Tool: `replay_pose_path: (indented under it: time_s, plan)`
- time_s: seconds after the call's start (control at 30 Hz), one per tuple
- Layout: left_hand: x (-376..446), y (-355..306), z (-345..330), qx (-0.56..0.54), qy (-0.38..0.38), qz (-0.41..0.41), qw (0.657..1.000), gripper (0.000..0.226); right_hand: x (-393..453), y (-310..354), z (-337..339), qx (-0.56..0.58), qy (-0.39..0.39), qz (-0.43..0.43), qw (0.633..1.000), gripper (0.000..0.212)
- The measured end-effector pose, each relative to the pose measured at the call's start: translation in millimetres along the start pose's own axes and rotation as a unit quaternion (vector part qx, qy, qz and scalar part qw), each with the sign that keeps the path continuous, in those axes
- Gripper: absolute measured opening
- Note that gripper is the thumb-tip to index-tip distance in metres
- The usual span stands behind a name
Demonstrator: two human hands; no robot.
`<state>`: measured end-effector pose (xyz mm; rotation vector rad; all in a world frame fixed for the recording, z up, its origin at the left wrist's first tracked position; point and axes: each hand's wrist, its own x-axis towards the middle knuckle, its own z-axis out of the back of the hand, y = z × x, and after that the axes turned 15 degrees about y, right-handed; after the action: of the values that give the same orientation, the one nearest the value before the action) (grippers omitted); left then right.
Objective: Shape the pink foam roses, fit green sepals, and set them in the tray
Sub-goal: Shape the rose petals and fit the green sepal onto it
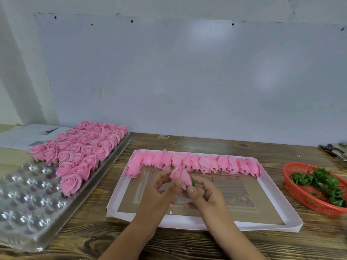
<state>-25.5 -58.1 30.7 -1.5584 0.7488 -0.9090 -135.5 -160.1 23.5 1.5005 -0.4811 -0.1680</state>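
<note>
A closed pink foam rose [180,176] with a green sepal [192,181] at its base is held between both hands over the pink cardboard tray [277,207]. My left hand [155,194] pinches the rose's petals from the left. My right hand [204,196] grips its base and sepal from the right. A row of several unshaped pink roses [195,163] lies along the tray's far edge. On the left, a clear plastic blister tray [28,207] holds several finished open roses [82,147] in its far cells.
A red plastic basket [300,196] with several green sepals [323,182] stands at the right. Newspaper [28,135] lies at the far left, a stack of dark sticks [336,150] at the far right. The wooden table [187,246] meets a white wall.
</note>
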Motion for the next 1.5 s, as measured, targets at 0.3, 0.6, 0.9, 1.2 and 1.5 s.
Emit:
replay_pose_path:
  time_s: [0.3,0.6,0.9,1.2,1.5]
  plan:
    - [1,4,3,0.064,0.030,-0.037,0.997,0.029,-2,2,1,-0.041,0.031,-0.018,0.999,0.029]
    - [1,9,2,0.101,0.055,-0.052,0.992,0.029,-3,2,-4,-0.161,0.048,-0.011,0.986,0.027]
    - [3,17,6,0.112,0.076,-0.056,0.989,0.033,-3,-4,0,-0.192,0.064,-0.023,0.979,0.024]
    - [2,15,7,0.128,0.103,-0.041,0.986,0.043,-5,-8,5,-0.279,0.069,-0.021,0.958,0.009]
    - [1,6,-1,0.120,0.051,-0.091,0.987,0.037,-4,-3,2,-0.244,0.005,-0.019,0.970,0.005]
